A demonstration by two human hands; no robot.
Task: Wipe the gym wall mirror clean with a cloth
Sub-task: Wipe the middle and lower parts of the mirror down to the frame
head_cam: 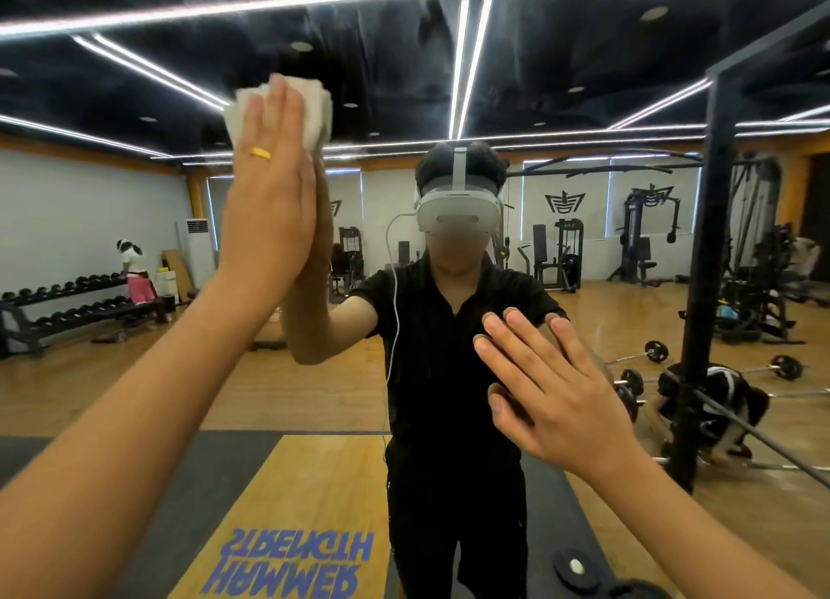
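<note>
L hand (269,203) fingers straight, together, pressing cloth (319,108) on mirror (90,396), R hand (552,392) fingers splayed flat

White cloth (314,104); yellow ring (260,152); black shirt (449,351); white headset (458,214); blue lettering (292,567) on yellow mat (310,477).

Wall mirror (629,81) is the bearing surface. White cloth (316,108) flat on the glass up high, under left hand (269,203); right hand (552,387) touches glass lower down.
</note>
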